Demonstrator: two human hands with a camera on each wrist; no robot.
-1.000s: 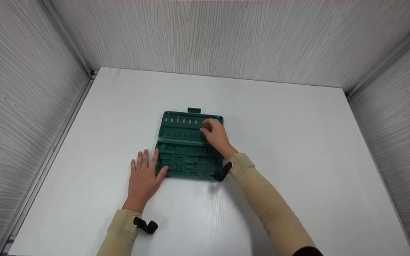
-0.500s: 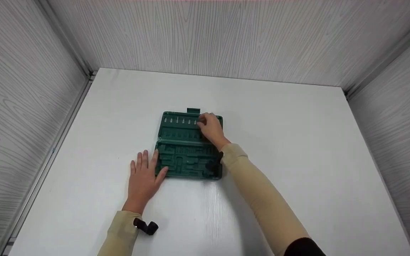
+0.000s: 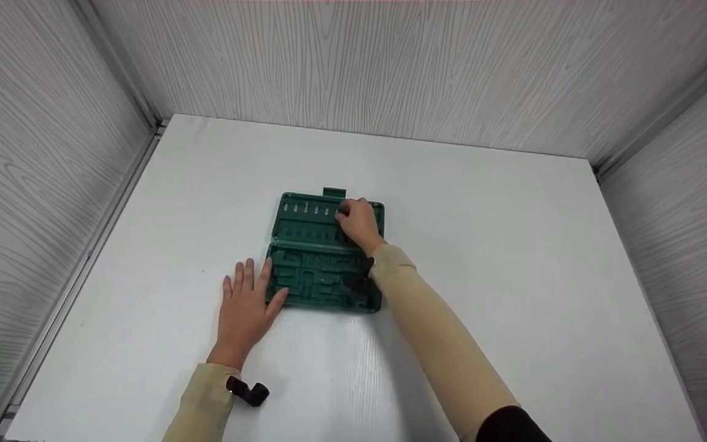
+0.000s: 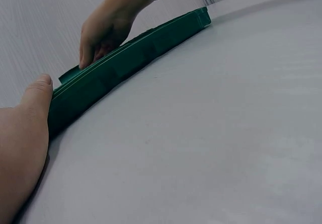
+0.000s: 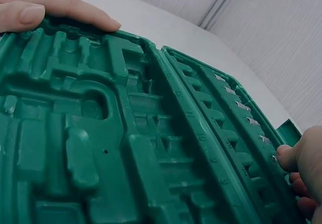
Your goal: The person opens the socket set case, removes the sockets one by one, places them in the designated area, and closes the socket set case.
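A green plastic bit case (image 3: pixel 310 282) lies unfolded on the white table, its moulded slots facing up. Along its far half runs a row of small silver screwdriver bits (image 5: pixel 242 105). My right hand (image 3: pixel 359 222) is over that row, thumb and fingers curled and pinching the bit at its right end (image 5: pixel 274 158); the fingers hide most of this bit. My left hand (image 3: pixel 244 313) lies with spread, straight fingers at the case's near left corner, forefinger and thumb on its rim and the other fingers beside it.
A green latch tab (image 3: pixel 334 192) sticks out from the far edge of the case. Wood-grained panels (image 3: pixel 353 67) wall the table (image 3: pixel 513 276) at the back and both sides. A small black camera (image 3: pixel 249 391) sits on the left wrist.
My right hand has moved slightly left along the row of bits and its fingers have closed in on the one at the right end. My left hand has stayed in place on the case.
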